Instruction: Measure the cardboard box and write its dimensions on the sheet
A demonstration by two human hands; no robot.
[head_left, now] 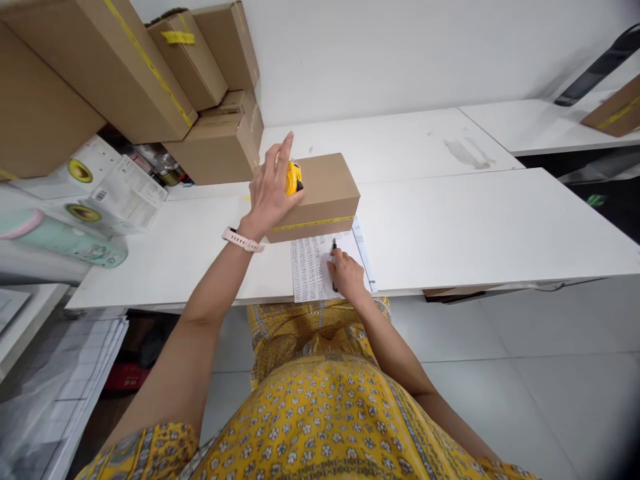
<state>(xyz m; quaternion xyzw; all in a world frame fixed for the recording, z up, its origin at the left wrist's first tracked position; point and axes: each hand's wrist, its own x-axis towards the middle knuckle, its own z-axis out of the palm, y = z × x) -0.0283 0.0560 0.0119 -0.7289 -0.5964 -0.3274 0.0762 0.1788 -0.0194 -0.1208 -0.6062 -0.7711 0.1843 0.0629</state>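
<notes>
A brown cardboard box sealed with yellow tape sits on the white table. My left hand is at its left end, curled round a yellow tape measure, with the index finger raised. A pale watch is on that wrist. My right hand rests on a printed sheet of paper lying at the table's front edge, just in front of the box, and grips a black pen with its tip on the sheet.
Large brown cartons are stacked at the back left, above white product boxes and a mint cylinder. Another white table stands at the far right with a carton. Grey tiled floor lies below right.
</notes>
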